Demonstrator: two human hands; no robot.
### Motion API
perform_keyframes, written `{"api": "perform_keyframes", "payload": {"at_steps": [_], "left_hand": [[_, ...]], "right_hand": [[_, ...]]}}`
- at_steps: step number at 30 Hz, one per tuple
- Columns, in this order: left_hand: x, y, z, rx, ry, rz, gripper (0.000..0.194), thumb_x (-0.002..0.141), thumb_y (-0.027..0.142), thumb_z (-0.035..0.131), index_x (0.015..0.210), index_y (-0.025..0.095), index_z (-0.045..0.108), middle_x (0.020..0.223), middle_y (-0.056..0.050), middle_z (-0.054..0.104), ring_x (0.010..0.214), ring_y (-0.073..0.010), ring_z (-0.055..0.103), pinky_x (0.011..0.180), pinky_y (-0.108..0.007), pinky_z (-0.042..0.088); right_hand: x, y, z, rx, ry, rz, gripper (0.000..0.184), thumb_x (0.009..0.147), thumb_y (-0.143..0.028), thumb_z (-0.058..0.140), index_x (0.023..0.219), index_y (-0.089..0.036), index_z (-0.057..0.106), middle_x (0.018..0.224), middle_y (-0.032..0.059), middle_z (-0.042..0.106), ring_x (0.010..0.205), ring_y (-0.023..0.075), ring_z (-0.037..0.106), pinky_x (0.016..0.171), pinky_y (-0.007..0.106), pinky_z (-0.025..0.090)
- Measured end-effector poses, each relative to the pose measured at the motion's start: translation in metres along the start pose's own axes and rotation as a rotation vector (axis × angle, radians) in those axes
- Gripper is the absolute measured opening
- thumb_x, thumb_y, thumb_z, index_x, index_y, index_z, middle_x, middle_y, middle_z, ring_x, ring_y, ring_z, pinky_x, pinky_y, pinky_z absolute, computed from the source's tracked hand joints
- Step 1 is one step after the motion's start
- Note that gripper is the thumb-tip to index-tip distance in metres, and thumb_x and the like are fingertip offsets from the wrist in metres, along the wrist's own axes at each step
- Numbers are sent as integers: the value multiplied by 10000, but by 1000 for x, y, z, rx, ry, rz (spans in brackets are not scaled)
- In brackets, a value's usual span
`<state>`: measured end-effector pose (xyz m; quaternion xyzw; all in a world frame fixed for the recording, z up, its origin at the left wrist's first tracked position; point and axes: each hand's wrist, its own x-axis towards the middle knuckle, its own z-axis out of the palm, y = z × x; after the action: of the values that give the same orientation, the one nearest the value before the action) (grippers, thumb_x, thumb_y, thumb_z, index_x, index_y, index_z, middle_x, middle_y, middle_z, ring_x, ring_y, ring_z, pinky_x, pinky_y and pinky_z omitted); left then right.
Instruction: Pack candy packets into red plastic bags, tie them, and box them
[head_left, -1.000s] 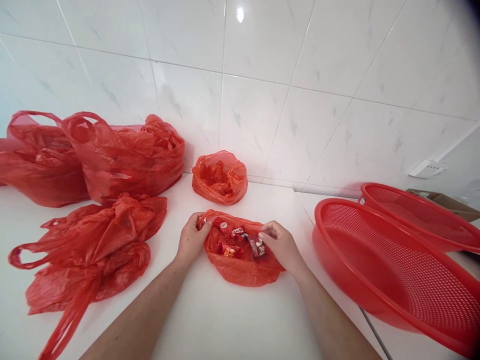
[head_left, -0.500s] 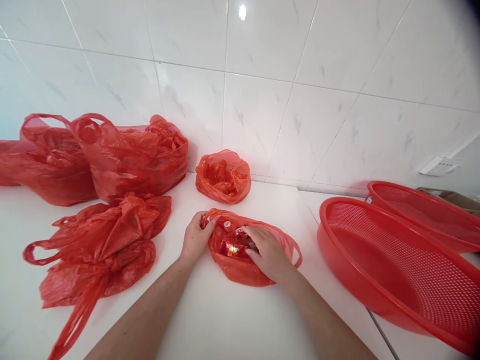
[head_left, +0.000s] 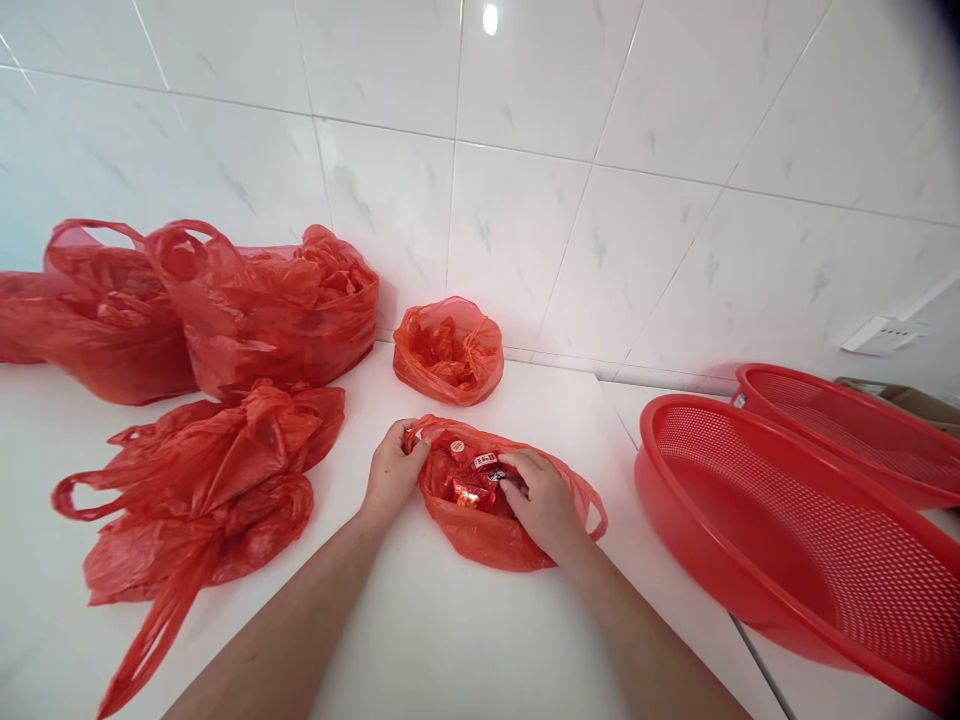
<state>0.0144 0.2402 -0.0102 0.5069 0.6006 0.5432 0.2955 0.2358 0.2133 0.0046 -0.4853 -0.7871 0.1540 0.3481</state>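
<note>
A red plastic bag [head_left: 487, 545] lies open on the white table in front of me. Inside it are several small, shiny red wrapped packets [head_left: 471, 494], some with white labels. My left hand [head_left: 394, 468] pinches the bag's left rim between thumb and fingers. Over the bag's right side, my right hand [head_left: 546, 502] reaches in with curled fingers. Its thumb and fingertips come together beside a dark packet with a pale print [head_left: 495, 476]. Whatever lies between those fingertips is mostly hidden.
Behind the bag stands a smaller red bag [head_left: 448, 385] with crumpled plastic inside. Large stuffed red bags [head_left: 277, 335] and a heap of red bags [head_left: 217, 490] lie left. On the right are two red mesh baskets [head_left: 750, 540], a wall socket [head_left: 885, 335] and a tiled wall [head_left: 517, 230].
My right hand has drawn slightly right, its fingers curling more, and a white label and a dark packet show more plainly. The left hand keeps hold of the rim.
</note>
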Motion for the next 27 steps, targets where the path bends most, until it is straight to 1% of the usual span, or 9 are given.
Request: {"api": "perform_keyframes", "payload": {"at_steps": [3, 5, 8, 12, 15, 19, 23, 25, 27], "left_hand": [[-1, 1, 0, 5, -6, -7, 327, 748, 419, 580, 997, 209, 604, 741, 23, 592, 633, -141, 511, 632, -262, 420], [-1, 2, 0, -2, -11, -10, 326, 747, 417, 582, 999, 211, 601, 763, 20, 604, 639, -140, 515, 636, -261, 421], [-1, 3, 1, -15, -8, -14, 337, 735, 429, 590, 984, 202, 605, 747, 18, 605, 640, -143, 517, 624, -259, 419], [-1, 4, 1, -10, -2, -8, 331, 730, 423, 591, 975, 200, 608, 741, 19, 608, 647, -146, 523, 633, -261, 421], [-1, 2, 0, -14, -3, -2, 323, 739, 418, 584, 978, 203, 606, 749, 18, 610, 651, -144, 524, 630, -258, 421], [-1, 0, 0, -12, -7, 3, 323, 747, 419, 584, 990, 208, 606, 776, 13, 617, 661, -142, 534, 644, -261, 429], [0, -1, 0, -10, -6, -3, 329, 746, 428, 589, 997, 216, 608, 789, 13, 629, 666, -145, 544, 650, -266, 434], [0, -1, 0, -8, -9, -11, 330, 746, 423, 590, 1004, 219, 607, 774, 16, 630, 664, -148, 547, 644, -267, 434], [0, -1, 0, -2, -12, -11, 330, 747, 416, 588, 1011, 220, 604, 777, 15, 633, 673, -152, 553, 645, -267, 436]], "right_hand": [[-1, 3, 4, -17, -132, -30, 445, 766, -89, 488, 1158, -274, 589, 1183, 18, 592, 1103, 206, 512, 955, 399, 422], [-1, 4, 6, -32, -161, -10, 474, 763, -74, 478, 1178, -279, 582, 1162, 21, 592, 1083, 206, 515, 943, 395, 428], [-1, 3, 6, -36, -132, 25, 487, 769, -68, 476, 1196, -283, 571, 1108, 27, 599, 1041, 207, 527, 914, 389, 444], [-1, 3, 5, -27, -93, -21, 362, 829, -128, 491, 1142, -271, 604, 1062, 36, 604, 992, 198, 548, 871, 369, 466], [-2, 4, 3, -38, -34, -50, 328, 877, -159, 450, 1152, -267, 593, 1081, 40, 601, 1003, 196, 547, 885, 373, 463], [-2, 3, 1, -110, 52, -54, 318, 888, -155, 415, 1136, -250, 589, 1107, 52, 600, 1041, 219, 529, 912, 401, 447], [-2, 3, -2, -212, 53, -3, 268, 856, -205, 496, 1100, -240, 600, 1059, 58, 614, 996, 233, 540, 860, 404, 459], [-2, 4, -3, -225, 44, 48, 229, 848, -252, 525, 1058, -248, 614, 1017, 56, 619, 947, 231, 558, 808, 394, 472], [-2, 5, -4, -208, 44, 73, 207, 854, -272, 520, 1034, -258, 621, 1005, 56, 621, 940, 231, 564, 796, 390, 472]]}}
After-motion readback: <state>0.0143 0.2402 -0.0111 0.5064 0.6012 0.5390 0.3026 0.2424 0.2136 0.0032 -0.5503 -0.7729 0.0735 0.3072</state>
